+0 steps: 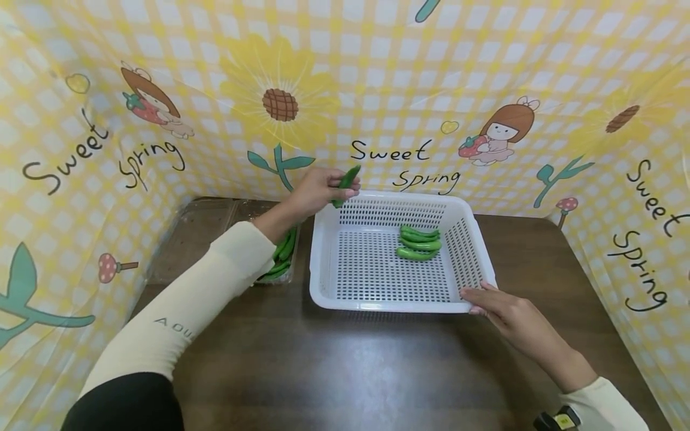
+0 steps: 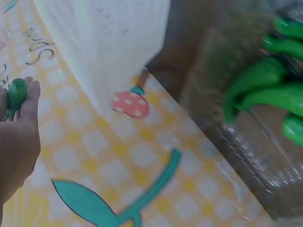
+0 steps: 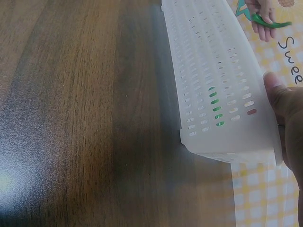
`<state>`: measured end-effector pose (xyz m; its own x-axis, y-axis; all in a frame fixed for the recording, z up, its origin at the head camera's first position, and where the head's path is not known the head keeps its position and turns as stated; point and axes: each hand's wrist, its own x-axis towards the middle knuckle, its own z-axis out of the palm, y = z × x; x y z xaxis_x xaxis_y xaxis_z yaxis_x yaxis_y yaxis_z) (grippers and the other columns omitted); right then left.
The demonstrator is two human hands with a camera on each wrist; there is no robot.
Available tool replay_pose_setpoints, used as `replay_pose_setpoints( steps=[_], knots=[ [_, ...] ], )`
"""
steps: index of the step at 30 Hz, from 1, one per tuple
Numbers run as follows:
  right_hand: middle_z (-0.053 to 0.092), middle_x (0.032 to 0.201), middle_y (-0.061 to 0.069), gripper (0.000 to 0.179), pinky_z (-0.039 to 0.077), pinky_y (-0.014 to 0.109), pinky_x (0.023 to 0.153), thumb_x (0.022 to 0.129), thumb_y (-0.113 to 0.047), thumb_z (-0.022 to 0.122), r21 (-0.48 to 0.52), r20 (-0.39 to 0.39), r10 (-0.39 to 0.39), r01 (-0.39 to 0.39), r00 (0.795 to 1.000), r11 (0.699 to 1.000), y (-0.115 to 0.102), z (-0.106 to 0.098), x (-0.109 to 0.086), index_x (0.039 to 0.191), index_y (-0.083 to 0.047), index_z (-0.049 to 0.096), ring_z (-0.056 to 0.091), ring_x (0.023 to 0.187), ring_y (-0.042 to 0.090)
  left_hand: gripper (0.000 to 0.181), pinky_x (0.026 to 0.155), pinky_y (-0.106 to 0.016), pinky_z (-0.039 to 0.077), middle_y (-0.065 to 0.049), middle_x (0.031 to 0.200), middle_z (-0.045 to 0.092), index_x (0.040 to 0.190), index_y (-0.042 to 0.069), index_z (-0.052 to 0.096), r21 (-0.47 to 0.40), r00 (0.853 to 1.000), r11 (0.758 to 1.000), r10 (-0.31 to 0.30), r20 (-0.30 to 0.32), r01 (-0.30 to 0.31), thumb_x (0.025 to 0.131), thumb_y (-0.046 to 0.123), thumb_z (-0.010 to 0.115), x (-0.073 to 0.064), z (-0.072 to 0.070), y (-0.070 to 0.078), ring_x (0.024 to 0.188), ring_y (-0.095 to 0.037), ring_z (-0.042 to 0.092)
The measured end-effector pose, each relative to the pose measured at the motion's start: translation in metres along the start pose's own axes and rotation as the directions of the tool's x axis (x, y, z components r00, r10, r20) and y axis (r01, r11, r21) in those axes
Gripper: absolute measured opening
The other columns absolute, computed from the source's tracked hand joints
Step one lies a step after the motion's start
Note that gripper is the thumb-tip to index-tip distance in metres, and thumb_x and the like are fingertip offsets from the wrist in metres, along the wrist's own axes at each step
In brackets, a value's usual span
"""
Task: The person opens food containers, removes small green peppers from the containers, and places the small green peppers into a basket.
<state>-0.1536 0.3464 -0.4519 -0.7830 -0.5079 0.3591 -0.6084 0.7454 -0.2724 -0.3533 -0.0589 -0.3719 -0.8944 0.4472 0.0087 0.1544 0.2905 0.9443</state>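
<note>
A green pepper (image 1: pixel 349 181) is pinched in my left hand (image 1: pixel 317 190), raised by the back left corner of a white plastic basket (image 1: pixel 393 307). The left wrist view has the same pepper (image 2: pixel 17 94) end-on at its left edge. My right hand (image 1: pixel 520 323) grips the basket's front right corner, its thumb (image 3: pixel 273 81) over the rim in the right wrist view. Inside the basket, several green peppers (image 1: pixel 419 245) lie side by side toward the right. More green peppers (image 1: pixel 283 254) fill part of a clear plastic container left of the basket, partly hidden by my left forearm.
The clear container's empty-looking left part (image 1: pixel 191 239) reaches toward the left wall. Everything stands on a dark wooden table (image 1: pixel 372 365). A yellow checked cloth (image 1: pixel 377 90) with flowers and figures rises at the back and both sides, close behind the basket.
</note>
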Motion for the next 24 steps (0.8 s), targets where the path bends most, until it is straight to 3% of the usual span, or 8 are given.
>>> replay_pose_setpoints(
  steps=[10,13,17,19,21,24],
  knots=[
    [0.075,0.125,0.0,0.044,0.025,0.005,0.115,0.083,-0.007,0.081,-0.013,0.001,-0.003,0.003,1.0,1.0,0.002,0.0,-0.002,0.125,-0.016,0.075,0.068,0.12,0.036,0.03,0.099,-0.034,0.055,-0.014,0.127,0.073,0.126,0.002,0.072,0.048,0.999,0.998,0.025,0.034,-0.027,0.098,0.013,0.068,0.026,0.037,0.017,0.122,-0.022,0.067],
    [0.075,0.125,0.0,0.043,0.025,0.005,0.115,0.084,-0.007,0.08,-0.008,0.01,0.003,-0.003,1.0,1.0,0.002,0.0,-0.001,0.126,-0.016,0.075,0.068,0.121,0.036,0.028,0.086,-0.027,0.05,-0.014,0.124,0.074,0.122,0.0,0.073,0.077,0.997,0.995,0.052,0.054,-0.056,0.099,0.014,0.067,0.034,0.048,0.019,0.1,-0.016,0.065],
    [0.075,0.125,0.001,0.044,0.025,0.005,0.115,0.083,-0.007,0.081,-0.014,0.008,-0.004,0.004,1.0,1.0,0.002,0.0,-0.001,0.125,-0.014,0.075,0.068,0.119,0.037,0.025,0.072,-0.024,0.042,-0.016,0.109,0.078,0.116,-0.003,0.074,0.149,0.995,0.986,0.06,0.075,-0.071,0.099,0.014,0.068,0.043,0.064,0.023,0.074,-0.013,0.049],
    [0.075,0.125,0.0,0.045,0.025,0.005,0.115,0.082,-0.007,0.081,-0.016,0.009,-0.003,0.003,1.0,1.0,0.003,0.0,-0.001,0.126,-0.014,0.075,0.068,0.12,0.038,0.026,0.069,-0.022,0.045,-0.015,0.105,0.079,0.117,-0.002,0.074,0.208,0.994,0.976,0.044,0.097,-0.064,0.099,0.015,0.068,0.047,0.073,0.024,0.075,-0.014,0.059],
    [0.075,0.126,0.0,0.046,0.025,0.005,0.115,0.082,-0.006,0.082,-0.02,0.005,-0.007,0.007,1.0,1.0,0.003,0.0,-0.001,0.126,-0.014,0.074,0.068,0.12,0.037,0.025,0.066,-0.022,0.046,-0.015,0.096,0.078,0.118,-0.002,0.074,0.276,0.991,0.959,0.033,0.128,-0.068,0.1,0.013,0.067,0.05,0.083,0.027,0.071,-0.016,0.059],
    [0.075,0.126,0.0,0.046,0.026,0.005,0.115,0.082,-0.006,0.081,-0.022,-0.003,-0.014,0.014,1.0,1.0,0.004,0.0,-0.001,0.127,-0.015,0.074,0.068,0.119,0.037,0.03,0.072,-0.022,0.051,-0.013,0.108,0.076,0.126,-0.001,0.07,0.368,0.983,0.926,0.021,0.181,-0.088,0.1,0.012,0.066,0.054,0.099,0.029,0.084,-0.019,0.066]
  ],
)
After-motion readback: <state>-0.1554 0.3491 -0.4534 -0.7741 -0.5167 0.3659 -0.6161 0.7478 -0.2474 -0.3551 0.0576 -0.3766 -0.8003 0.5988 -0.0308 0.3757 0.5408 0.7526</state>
